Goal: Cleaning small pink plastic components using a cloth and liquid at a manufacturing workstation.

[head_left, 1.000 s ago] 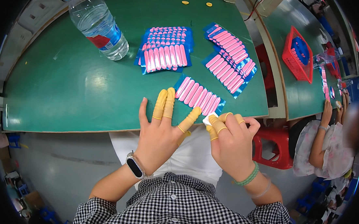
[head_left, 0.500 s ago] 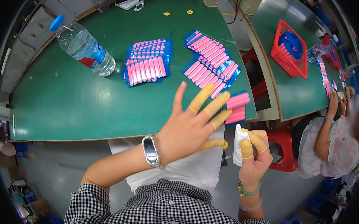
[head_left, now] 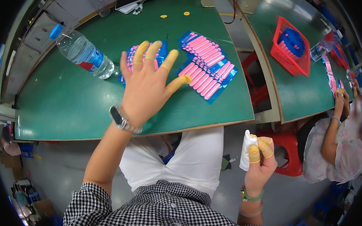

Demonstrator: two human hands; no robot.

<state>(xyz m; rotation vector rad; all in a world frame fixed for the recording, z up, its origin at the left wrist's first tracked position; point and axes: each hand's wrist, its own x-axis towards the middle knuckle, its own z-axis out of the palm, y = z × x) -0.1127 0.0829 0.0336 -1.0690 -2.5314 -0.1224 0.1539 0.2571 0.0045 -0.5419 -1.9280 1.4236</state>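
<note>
From the head view, we see the left hand (head_left: pixel 146 92) at frame centre, released, its fingers spread above the pink pieces (head_left: pixel 206 69) lying on blue sheets on the green bench (head_left: pixel 66 107). Lower right, off the bench, the right hand (head_left: pixel 260 166) pinches a white cloth (head_left: pixel 246 151). A water bottle (head_left: pixel 83 54) lies upper left.

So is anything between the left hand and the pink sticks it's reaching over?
Nothing visible. The left hand hovers spread above the green table, partly covering one blue tray of pink sticks; no other item lies between. The bottle lies off to its left.
</note>
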